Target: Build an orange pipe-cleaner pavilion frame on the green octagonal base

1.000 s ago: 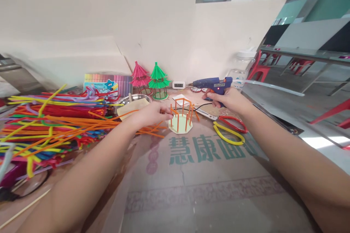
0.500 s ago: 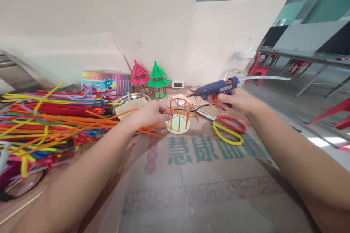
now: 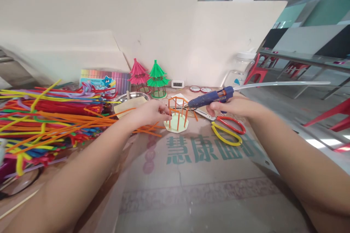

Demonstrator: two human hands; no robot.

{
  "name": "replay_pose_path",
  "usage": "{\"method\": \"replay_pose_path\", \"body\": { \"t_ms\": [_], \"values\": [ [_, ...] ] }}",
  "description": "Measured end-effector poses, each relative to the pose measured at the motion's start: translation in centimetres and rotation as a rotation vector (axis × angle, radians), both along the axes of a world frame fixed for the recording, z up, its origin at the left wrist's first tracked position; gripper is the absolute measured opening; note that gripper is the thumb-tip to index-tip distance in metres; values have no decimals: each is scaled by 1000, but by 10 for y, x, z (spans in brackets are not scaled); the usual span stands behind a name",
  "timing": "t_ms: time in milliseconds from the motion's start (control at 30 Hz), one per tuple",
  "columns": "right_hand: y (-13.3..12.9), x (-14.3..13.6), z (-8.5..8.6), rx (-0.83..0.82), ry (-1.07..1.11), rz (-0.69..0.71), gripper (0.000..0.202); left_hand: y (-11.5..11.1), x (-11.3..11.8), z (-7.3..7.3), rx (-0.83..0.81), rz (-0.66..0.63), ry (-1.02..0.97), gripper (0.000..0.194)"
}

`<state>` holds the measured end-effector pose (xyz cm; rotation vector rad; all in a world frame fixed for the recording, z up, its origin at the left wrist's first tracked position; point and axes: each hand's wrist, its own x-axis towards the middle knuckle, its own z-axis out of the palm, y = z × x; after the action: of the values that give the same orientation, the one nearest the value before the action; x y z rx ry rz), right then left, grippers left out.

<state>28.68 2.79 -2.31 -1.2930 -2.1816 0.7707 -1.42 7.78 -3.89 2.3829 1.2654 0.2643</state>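
Head: scissors point(image 3: 213, 118) beside frame point(image 3: 178, 120), 2 pagodas point(image 3: 156, 77) behind.

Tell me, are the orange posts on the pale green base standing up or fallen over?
Standing up: the orange posts rise from the base, beside the left hand.

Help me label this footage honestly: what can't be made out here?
All in the head view:
What the left hand pinches, if anything: hidden by its own fingers.
The trigger of the glue gun: covered by the right hand.
Whether the glue gun's tip touches the orange frame: they overlap.
The purple thing: cut off by the left edge.
Digits on the clock: too small.
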Motion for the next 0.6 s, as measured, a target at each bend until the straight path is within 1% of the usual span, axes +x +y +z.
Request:
{"method": "replay_pose_path", "body": {
  "t_ms": [67,200,300,400,467,600],
  "values": [
    [1,-1,-2,4,-50,-47,45,-1,0,0,5,-6,5,24],
    [0,-4,-3,23,-109,-157,39,-3,3,-1,39,6,-6,20],
    [-2,-6,-3,36,-129,-230,31,-3,5,-1,77,19,-31,16],
    [-1,-8,-6,60,-133,-315,24,-2,5,-3,100,-1,-38,15],
    [-1,-9,-7,87,-108,-308,24,0,4,-4,105,-18,-33,16],
    [0,-10,-8,112,-28,-239,23,2,3,-6,117,-39,-18,16]
  ]
}}
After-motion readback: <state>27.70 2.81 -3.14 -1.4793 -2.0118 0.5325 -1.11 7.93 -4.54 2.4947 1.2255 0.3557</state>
